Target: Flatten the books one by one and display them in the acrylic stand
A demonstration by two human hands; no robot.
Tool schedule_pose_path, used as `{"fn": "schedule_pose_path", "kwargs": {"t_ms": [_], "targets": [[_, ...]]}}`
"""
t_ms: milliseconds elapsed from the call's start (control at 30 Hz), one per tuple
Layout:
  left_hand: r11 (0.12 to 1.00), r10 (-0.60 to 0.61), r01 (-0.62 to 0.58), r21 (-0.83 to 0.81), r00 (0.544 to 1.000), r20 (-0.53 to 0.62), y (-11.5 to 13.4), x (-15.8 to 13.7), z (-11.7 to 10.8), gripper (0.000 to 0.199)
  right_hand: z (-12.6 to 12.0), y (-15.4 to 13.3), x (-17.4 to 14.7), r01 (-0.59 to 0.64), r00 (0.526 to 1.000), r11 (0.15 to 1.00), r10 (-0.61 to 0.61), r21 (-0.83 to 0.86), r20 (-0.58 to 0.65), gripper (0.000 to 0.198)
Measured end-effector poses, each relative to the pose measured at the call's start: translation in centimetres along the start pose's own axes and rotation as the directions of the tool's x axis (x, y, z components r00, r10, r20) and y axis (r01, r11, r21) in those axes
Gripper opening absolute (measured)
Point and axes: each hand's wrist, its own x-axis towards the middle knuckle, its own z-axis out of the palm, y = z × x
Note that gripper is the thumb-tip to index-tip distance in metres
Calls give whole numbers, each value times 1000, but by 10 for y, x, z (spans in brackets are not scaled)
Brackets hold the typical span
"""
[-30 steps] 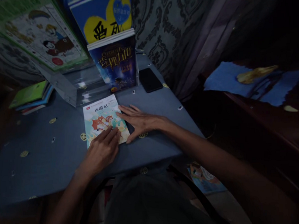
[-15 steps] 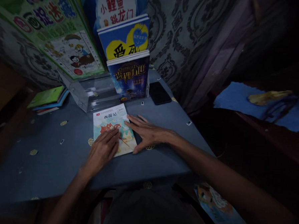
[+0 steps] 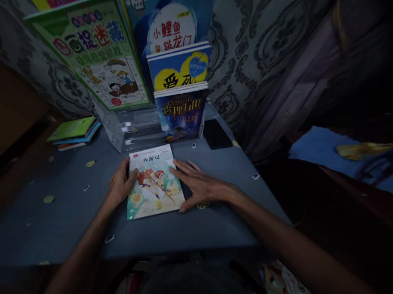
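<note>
A thin paperback book (image 3: 157, 190) with an illustrated cover lies flat on the blue-grey tablecloth (image 3: 76, 232) in front of me. My left hand (image 3: 120, 184) is at its left edge, the thumb over the cover and the fingers curled round the side, their tips partly hidden. Along the right edge rests my right hand (image 3: 200, 187), its fingers spread; the fingertips touch the upper side and the thumb meets the lower corner. A dark gap shows between that palm and the book.
Behind the book stands a clear acrylic rack (image 3: 116, 133) holding a green book (image 3: 93, 56), a dark blue book (image 3: 181, 115) and others. A black phone (image 3: 217, 134) lies to its right. Several stacked booklets (image 3: 72, 130) lie at the left. Blue cloth (image 3: 318, 147) is off to the right.
My left hand has moved off the middle of the cover to the book's left edge, uncovering the picture. My right hand stays at the right edge. The camera view has tilted up slightly.
</note>
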Motion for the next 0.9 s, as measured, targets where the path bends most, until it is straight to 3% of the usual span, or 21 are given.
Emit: {"fn": "schedule_pose_path", "kwargs": {"t_ms": [100,200,300,400,467,600,900], "targets": [[931,-174,152,-331,984,-37,4,8,-2,51,0,1,1,-2,1000,1000,2,-3,2,132],[784,-394,296,-546,917,-68,13,15,-7,45,1,2,1,6,1000,1000,-6,-10,2,132],[612,-508,408,-677,859,59,24,17,-12,36,2,3,2,1,1000,1000,-1,-19,7,133],[458,-507,531,-713,815,281,32,13,-10,22,3,4,3,-3,1000,1000,3,-14,1,132],[373,-497,573,-730,787,365,35,9,-7,18,4,5,2,-3,1000,1000,3,-8,-6,132],[280,-514,572,-771,768,383,33,2,-5,13,5,6,1,23,999,1000,-23,13,-28,130],[212,-444,491,-845,819,364,22,-2,-3,16,8,5,2,12,996,987,2,158,-90,138]]}}
